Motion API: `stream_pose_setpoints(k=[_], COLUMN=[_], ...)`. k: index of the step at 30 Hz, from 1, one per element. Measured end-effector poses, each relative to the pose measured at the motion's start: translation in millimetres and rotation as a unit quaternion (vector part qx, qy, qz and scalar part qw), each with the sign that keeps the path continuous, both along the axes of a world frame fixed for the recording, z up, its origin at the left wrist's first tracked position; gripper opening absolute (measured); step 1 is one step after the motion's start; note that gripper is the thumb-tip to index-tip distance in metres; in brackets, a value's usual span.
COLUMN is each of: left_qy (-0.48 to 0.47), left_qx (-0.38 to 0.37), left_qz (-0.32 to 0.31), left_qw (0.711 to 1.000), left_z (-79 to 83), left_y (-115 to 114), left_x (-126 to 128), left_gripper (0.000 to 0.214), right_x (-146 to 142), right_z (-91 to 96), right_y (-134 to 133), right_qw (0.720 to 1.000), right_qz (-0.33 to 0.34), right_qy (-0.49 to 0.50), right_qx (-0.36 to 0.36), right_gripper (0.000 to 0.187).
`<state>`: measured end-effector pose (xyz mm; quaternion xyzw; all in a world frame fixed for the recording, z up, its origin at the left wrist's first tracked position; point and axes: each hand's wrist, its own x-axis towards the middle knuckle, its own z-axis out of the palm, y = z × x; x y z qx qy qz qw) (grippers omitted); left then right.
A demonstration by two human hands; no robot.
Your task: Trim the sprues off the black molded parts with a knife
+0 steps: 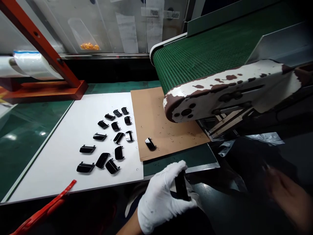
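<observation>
My left hand (162,195), in a white glove, grips a glossy black plastic part (181,186) between thumb and fingers, just off the table's front edge. At the far right is my right hand (281,189), bare and smeared by motion, over the dark area; its fingers are too blurred to read. A similar black part (150,144) with small tabs lies alone on the brown cardboard sheet (151,107). Several more black parts (99,137) are spread over the white sheet (61,176) to the left.
A green conveyor belt (200,52) with a chipped white frame overhangs the cardboard. An orange-red stand (51,89) with plastic film rolls (36,65) is at back left. A red strap-like piece (49,207) crosses the front left edge. Clear plastic bags (230,147) lie at right.
</observation>
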<state>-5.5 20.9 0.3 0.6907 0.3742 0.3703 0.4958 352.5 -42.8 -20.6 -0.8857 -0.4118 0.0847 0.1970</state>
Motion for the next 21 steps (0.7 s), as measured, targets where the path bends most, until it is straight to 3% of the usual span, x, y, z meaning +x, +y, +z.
stream_pose_setpoints(k=[1, 3, 7, 9, 13, 18, 21], left_qy=[-0.003, -0.01, -0.034, -0.037, -0.029, -0.023, -0.025], left_qx=[-0.001, -0.003, 0.006, 0.001, -0.009, 0.02, -0.007], left_qz=[0.004, 0.01, 0.007, 0.008, 0.001, -0.008, -0.016], left_qw=[1.0, 1.0, 0.999, 0.999, 1.0, 0.999, 1.0], left_z=[2.9, 6.2, 5.0, 5.1, 10.7, 13.0, 11.9], left_y=[0, 1, -1, -3, -6, -7, -7], left_x=[0, 0, -4, -6, -7, -9, -10], left_gripper=[0.074, 0.073, 0.075, 0.075, 0.072, 0.081, 0.085], right_x=[-18, -56, -117, -137, -165, -180, -180], right_z=[3.4, 12.0, 37.2, 51.2, 70.6, 74.0, 72.6], right_y=[0, 1, 9, 13, 22, 29, 29], right_qw=[0.997, 0.976, 0.909, 0.889, 0.869, 0.86, 0.863], right_qz=[-0.021, 0.091, 0.319, 0.382, 0.477, 0.51, 0.504], right_qy=[0.075, 0.194, 0.267, 0.25, 0.133, 0.022, 0.005], right_qx=[0.011, 0.027, 0.005, -0.016, -0.013, 0.006, 0.009], right_gripper=[0.054, 0.048, 0.034, 0.037, 0.061, 0.061, 0.063])
